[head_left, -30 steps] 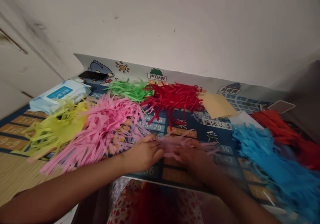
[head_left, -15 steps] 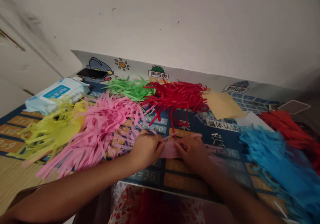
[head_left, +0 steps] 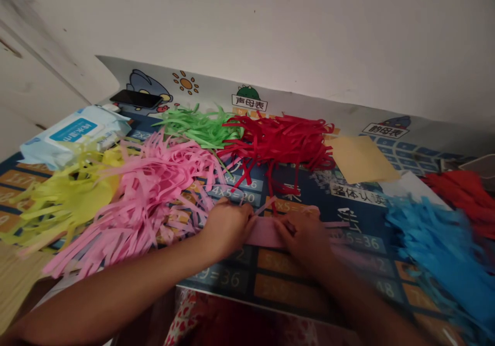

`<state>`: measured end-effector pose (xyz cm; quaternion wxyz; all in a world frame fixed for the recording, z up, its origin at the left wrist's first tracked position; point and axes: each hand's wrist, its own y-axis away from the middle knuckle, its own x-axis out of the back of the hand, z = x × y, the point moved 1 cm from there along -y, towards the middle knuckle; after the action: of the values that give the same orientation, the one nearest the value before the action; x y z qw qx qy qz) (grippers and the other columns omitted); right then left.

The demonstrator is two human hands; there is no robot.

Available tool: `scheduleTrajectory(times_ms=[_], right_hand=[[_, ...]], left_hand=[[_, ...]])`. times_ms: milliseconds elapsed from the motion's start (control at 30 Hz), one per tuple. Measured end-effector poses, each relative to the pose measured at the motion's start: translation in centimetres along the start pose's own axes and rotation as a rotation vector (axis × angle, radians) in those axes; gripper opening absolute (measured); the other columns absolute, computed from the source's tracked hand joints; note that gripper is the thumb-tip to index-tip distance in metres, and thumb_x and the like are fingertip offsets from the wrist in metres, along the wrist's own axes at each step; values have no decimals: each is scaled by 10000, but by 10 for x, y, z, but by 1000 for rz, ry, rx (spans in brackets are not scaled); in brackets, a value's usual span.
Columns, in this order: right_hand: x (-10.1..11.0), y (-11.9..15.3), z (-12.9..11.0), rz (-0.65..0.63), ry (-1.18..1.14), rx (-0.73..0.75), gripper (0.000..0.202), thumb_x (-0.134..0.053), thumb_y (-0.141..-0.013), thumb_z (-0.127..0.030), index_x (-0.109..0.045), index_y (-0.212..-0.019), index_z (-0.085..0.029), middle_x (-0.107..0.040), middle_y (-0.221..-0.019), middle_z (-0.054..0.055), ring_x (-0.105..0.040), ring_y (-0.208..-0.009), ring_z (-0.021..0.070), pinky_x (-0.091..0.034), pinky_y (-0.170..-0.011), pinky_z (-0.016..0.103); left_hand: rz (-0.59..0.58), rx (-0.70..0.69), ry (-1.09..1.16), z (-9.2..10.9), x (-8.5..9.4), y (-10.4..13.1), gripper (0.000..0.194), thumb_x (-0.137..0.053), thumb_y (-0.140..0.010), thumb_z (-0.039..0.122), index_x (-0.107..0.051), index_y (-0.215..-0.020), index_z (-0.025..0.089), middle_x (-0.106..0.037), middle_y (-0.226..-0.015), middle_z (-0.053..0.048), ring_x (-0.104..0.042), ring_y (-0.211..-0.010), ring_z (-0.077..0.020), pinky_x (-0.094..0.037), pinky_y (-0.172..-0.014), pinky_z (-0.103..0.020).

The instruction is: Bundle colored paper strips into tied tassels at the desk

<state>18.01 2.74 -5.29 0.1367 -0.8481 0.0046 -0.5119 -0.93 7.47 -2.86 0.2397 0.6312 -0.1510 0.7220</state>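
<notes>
Near the front edge of the table, a light purple-pink fringed paper (head_left: 265,234) lies between my hands. My left hand (head_left: 228,227) is closed on its left end, fingers pinched together. At the other end my right hand (head_left: 303,235) grips it, thumb and fingers bent over the paper. Thin cut strips stick out beyond both hands, and part of the sheet is hidden under them. Left of my left hand spreads a heap of pink paper fringe (head_left: 154,186). Red paper fringe (head_left: 282,139) lies just behind my hands.
Yellow fringe (head_left: 87,188) and a wet-wipes pack (head_left: 73,132) are at left, a phone (head_left: 136,99) behind. Green fringe (head_left: 199,127) sits at the back. To the right are a tan paper sheet (head_left: 363,159), blue fringe (head_left: 441,248) and orange-red fringe (head_left: 460,199). A wall rises behind.
The view has shifted slightly, so things at the sides sit further outward. Both hands keep hold of the purple-pink paper, with slightly more of it showing between them.
</notes>
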Motion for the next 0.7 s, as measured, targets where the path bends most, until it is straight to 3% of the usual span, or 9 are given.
scheduleTrajectory(times_ms=[167,433,500,567,633,700], right_hand=[[0,0,-2,29,35,0,320,-505,-913,-356,-614,-652,-208,-645,-620,16,-548,-621,181,-297,-736,339],[5,-4,-10,-59,89,-93,204,-595,-869,-295,-641,-690,-207,-688,-690,10,-574,-659,182,-301,-778,348],[4,-6,-12,-81,96,-102,200,-597,-871,-288,-635,-693,-204,-696,-722,10,-586,-695,185,-302,-795,348],[4,-8,-11,-85,95,-113,176,-607,-864,-283,-632,-710,-204,-697,-736,6,-593,-720,186,-302,-810,348],[7,-8,-8,-68,106,-119,114,-617,-852,-269,-637,-761,-203,-696,-765,8,-598,-752,193,-310,-801,343],[16,-6,-2,-16,170,-118,54,-612,-843,-233,-640,-841,-187,-695,-832,37,-602,-797,211,-319,-766,342]], left_hand=[[27,-15,-17,0,-3,0,242,-514,-918,351,-678,-857,183,-724,-681,-78,-682,-668,-268,-455,-711,-370],[126,-46,-120,0,-11,1,254,-495,-931,344,-655,-846,165,-687,-632,-71,-636,-603,-243,-417,-709,-386],[217,-173,-140,-1,-10,2,196,-491,-936,281,-648,-888,175,-696,-721,-70,-634,-710,-244,-392,-777,-414],[268,-428,-140,-3,-6,2,147,-494,-933,209,-640,-932,198,-698,-852,-61,-610,-866,-240,-351,-857,-429],[222,-677,-128,-6,1,3,136,-508,-922,167,-637,-946,205,-690,-912,-46,-573,-934,-219,-327,-900,-413],[134,-784,-122,-8,10,5,126,-518,-911,164,-639,-927,195,-689,-894,-36,-560,-921,-204,-321,-921,-402]])
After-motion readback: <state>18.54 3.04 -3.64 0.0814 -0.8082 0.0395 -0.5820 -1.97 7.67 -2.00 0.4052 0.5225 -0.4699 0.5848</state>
